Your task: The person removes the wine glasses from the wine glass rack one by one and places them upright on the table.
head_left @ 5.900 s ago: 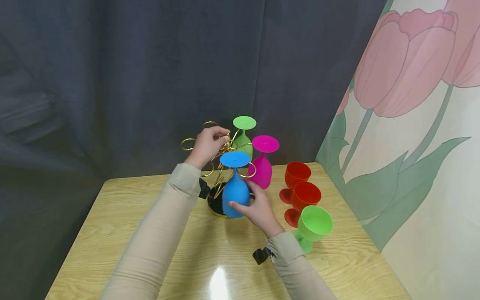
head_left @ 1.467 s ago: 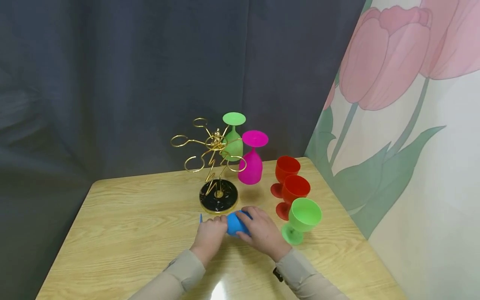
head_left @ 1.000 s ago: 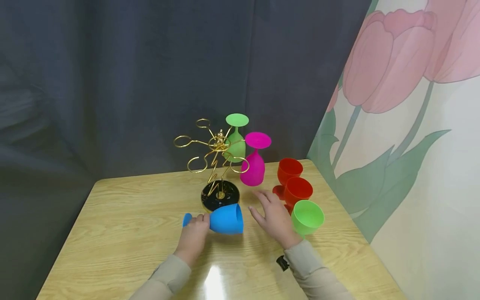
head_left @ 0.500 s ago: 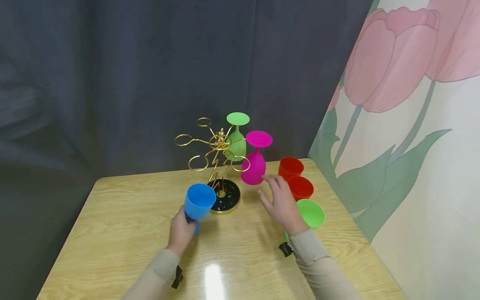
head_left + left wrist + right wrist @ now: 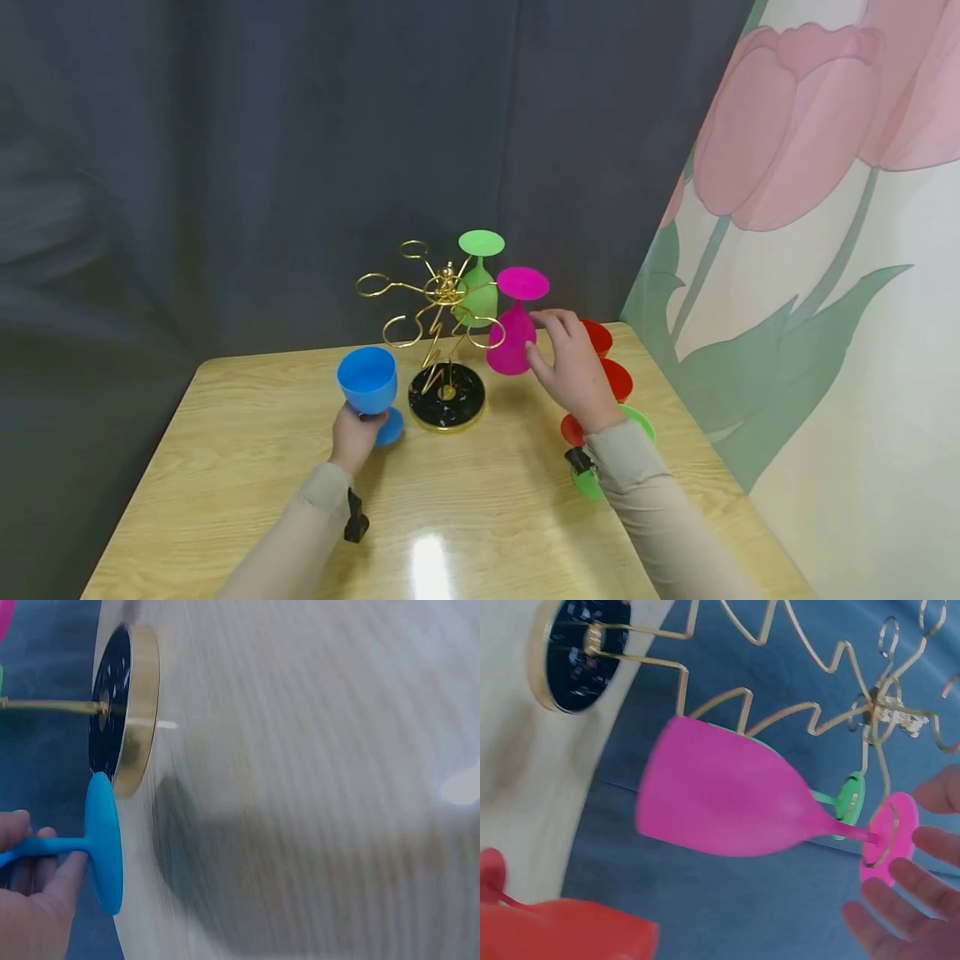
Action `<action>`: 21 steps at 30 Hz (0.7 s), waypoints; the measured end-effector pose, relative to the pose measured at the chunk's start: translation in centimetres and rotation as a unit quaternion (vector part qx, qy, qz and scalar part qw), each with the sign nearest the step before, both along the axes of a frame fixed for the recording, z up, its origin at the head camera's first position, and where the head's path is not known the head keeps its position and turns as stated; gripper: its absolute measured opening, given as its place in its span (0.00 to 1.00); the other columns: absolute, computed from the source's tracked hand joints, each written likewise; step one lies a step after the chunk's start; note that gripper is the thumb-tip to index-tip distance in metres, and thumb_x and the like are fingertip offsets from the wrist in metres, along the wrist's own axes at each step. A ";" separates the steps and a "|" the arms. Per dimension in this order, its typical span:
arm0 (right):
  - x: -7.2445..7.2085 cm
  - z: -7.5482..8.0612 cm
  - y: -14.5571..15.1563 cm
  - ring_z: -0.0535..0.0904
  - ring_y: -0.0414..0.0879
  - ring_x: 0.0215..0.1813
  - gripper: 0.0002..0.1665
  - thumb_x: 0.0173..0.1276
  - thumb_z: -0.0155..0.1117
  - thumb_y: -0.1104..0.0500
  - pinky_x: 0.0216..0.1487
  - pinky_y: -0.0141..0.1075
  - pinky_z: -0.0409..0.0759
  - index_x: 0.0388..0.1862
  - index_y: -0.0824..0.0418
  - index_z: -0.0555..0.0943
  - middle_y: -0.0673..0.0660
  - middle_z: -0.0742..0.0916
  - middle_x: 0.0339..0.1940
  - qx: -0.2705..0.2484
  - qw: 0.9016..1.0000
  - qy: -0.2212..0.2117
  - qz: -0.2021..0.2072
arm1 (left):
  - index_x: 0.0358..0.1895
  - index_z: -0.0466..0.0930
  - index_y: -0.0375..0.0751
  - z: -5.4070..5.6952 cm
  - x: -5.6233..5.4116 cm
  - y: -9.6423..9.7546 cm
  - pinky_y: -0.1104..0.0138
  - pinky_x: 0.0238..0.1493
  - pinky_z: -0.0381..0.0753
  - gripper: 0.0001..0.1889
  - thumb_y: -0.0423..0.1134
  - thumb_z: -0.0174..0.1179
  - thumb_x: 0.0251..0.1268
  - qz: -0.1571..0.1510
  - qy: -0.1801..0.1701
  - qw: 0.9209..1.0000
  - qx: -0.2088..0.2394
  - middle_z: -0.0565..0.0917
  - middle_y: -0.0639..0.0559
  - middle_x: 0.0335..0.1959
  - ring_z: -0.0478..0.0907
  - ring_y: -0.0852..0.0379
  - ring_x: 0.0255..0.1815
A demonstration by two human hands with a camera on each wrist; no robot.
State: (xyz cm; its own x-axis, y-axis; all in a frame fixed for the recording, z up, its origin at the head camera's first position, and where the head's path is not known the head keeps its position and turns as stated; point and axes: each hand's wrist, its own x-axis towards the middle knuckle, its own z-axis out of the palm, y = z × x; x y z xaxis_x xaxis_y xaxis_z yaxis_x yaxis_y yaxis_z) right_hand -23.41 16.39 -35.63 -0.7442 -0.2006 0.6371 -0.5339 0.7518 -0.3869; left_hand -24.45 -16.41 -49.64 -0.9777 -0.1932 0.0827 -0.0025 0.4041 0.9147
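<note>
My left hand (image 5: 356, 435) pinches the stem of a blue goblet (image 5: 367, 382), which is upright left of the rack's base. The left wrist view shows its round foot (image 5: 103, 844) raised off the table, with fingers (image 5: 61, 881) around the stem. A magenta goblet (image 5: 513, 343) hangs upside down from a ring of the gold wire rack (image 5: 446, 289). Beside it is my right hand (image 5: 573, 367), fingers spread and loosely bent. In the right wrist view its fingers (image 5: 889, 904) are close to the magenta foot (image 5: 891, 838); whether they touch cannot be told.
Behind the magenta one, a light green goblet (image 5: 480, 292) also hangs inverted. The rack's black round base (image 5: 447, 398) stands on the wooden table (image 5: 262, 467). Two red goblets (image 5: 617, 380) and a green goblet (image 5: 587, 483) stand at the right, partly hidden by my right arm.
The blue goblet came off the rack's front ring, was turned upright and carried left in my left hand. My right hand let go of it and moved up beside the magenta goblet.
</note>
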 end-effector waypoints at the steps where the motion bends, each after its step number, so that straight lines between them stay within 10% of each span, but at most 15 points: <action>1: -0.2 0.5 0.0 0.74 0.61 0.61 0.25 0.68 0.68 0.64 0.64 0.52 0.76 0.61 0.70 0.77 0.67 0.78 0.59 0.000 1.000 0.012 0.004 | 0.67 0.62 0.18 0.1 -0.4 -0.1 0.37 0.69 0.66 0.30 0.27 0.61 0.65 0.000 -0.004 1.000 0.004 0.71 0.22 0.65 0.68 0.26 0.68; 8: -2.2 3.9 -0.8 0.74 0.61 0.59 0.22 0.66 0.68 0.67 0.62 0.51 0.77 0.58 0.71 0.78 0.68 0.78 0.55 0.005 0.996 0.070 0.046 | 0.67 0.61 0.15 -0.2 -2.5 -1.6 0.37 0.70 0.63 0.31 0.27 0.60 0.63 0.030 -0.028 0.999 0.027 0.69 0.20 0.66 0.65 0.24 0.69; 21: -6.9 8.7 -4.1 0.77 0.53 0.53 0.19 0.71 0.65 0.62 0.57 0.44 0.77 0.60 0.65 0.80 0.61 0.81 0.56 0.052 0.988 -0.066 0.133 | 0.65 0.62 0.15 -1.6 -3.1 -2.1 0.37 0.70 0.63 0.30 0.28 0.61 0.64 0.064 -0.065 0.996 0.007 0.69 0.18 0.65 0.66 0.23 0.68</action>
